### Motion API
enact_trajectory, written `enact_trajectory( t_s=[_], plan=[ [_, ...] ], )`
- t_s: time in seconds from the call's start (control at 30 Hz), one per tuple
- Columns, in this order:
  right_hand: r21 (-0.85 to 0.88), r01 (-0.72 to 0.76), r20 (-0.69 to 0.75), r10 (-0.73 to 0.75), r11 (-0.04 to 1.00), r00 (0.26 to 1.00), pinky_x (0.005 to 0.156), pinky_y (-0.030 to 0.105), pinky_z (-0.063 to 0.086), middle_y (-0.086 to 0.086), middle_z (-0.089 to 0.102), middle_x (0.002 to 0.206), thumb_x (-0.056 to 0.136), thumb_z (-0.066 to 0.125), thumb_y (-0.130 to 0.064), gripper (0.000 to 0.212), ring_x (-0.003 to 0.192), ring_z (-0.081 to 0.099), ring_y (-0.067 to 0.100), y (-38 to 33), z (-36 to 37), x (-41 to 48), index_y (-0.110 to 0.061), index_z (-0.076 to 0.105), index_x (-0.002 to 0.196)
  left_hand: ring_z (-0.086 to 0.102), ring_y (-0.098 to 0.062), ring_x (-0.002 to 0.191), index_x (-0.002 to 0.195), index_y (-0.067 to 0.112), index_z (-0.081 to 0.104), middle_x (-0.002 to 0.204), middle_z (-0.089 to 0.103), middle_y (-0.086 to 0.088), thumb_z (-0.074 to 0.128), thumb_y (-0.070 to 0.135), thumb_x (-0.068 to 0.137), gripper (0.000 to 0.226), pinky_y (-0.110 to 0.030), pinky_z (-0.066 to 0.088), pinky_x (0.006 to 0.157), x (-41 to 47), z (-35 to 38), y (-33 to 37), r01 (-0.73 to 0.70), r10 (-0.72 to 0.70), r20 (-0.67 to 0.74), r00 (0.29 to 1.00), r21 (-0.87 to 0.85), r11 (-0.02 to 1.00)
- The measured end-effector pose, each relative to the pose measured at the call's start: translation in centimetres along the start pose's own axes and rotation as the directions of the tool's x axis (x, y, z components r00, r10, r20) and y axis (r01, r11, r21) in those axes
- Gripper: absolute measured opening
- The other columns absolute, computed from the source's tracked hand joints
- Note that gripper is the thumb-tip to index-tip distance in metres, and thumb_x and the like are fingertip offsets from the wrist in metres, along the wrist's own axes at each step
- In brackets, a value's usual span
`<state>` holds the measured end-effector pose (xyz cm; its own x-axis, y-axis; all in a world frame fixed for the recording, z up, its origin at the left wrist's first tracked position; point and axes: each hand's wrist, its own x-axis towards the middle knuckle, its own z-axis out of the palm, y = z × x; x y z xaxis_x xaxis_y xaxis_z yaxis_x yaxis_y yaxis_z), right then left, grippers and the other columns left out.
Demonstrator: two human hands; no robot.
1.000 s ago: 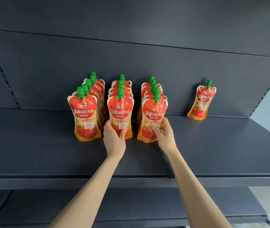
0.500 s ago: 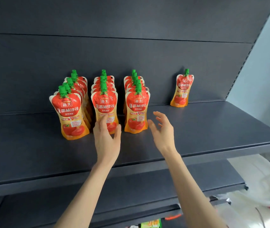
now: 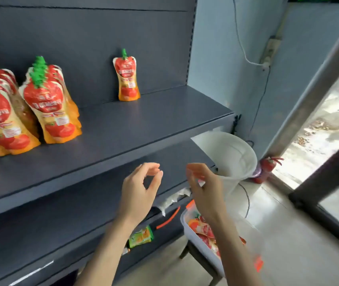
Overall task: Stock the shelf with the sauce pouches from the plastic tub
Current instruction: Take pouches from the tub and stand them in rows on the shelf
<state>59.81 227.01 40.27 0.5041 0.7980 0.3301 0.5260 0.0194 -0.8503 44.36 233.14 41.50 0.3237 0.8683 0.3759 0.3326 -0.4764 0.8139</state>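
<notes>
Red-and-orange sauce pouches with green caps stand in rows (image 3: 49, 104) at the left of the dark shelf (image 3: 143, 124). One pouch (image 3: 126, 76) stands alone against the back panel. A clear plastic tub (image 3: 200, 242) with more pouches sits low at the right, partly hidden by my right forearm. My left hand (image 3: 138, 191) and my right hand (image 3: 203, 187) hover empty in front of the lower shelf, fingers loosely curled and apart, above and to the left of the tub.
A white bucket-like container (image 3: 233, 156) stands past the shelf's right end, with a red fire extinguisher (image 3: 266, 167) behind it. A green packet (image 3: 140, 236) lies on a low shelf. A cable hangs on the blue wall; a glass door is at the right.
My view has swung right and down. Both hands have left the front pouches and dropped below the shelf edge toward the tub, which has come into view.
</notes>
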Motion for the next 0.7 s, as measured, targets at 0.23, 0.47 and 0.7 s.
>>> enact_trajectory(
  t_s=[0.23,0.47,0.7],
  plan=[
    [-0.091,-0.226,-0.04,0.223,0.97,0.974,0.073,0.039,0.056,-0.006,0.07,0.086,0.092,0.059,-0.016,0.01,0.08,0.068,0.012,11.0,-11.2,-7.2,-0.015,0.067,0.096,0.06,0.003,0.082,0.098,0.017,0.066,0.091,0.069,0.006,0.06,0.018,0.089,0.011,-0.003,0.04,0.068,-7.5,15.2,2.4,0.135,-0.126,0.24,0.963,-0.022,0.991],
    [-0.065,-0.416,-0.058,0.413,0.907,0.909,0.074,0.044,0.053,-0.004,0.07,0.085,0.091,0.056,-0.021,0.01,0.083,0.066,0.016,19.0,-16.0,-9.4,-0.025,0.064,0.09,0.059,0.005,0.082,0.1,0.017,0.064,0.089,0.064,0.011,0.058,0.018,0.091,0.011,-0.001,0.04,0.067,-9.7,24.2,1.6,0.259,-0.241,0.416,0.877,0.015,0.966],
    [-0.085,-0.582,-0.065,0.579,0.808,0.813,0.074,0.039,0.054,-0.001,0.07,0.09,0.092,0.057,-0.018,0.009,0.084,0.065,0.016,28.5,-15.1,-7.8,-0.019,0.066,0.094,0.058,-0.005,0.08,0.098,0.013,0.064,0.087,0.064,0.005,0.059,0.015,0.09,0.01,0.001,0.039,0.063,-8.2,32.6,-4.5,0.378,-0.394,0.483,0.782,0.136,0.916]
  ],
)
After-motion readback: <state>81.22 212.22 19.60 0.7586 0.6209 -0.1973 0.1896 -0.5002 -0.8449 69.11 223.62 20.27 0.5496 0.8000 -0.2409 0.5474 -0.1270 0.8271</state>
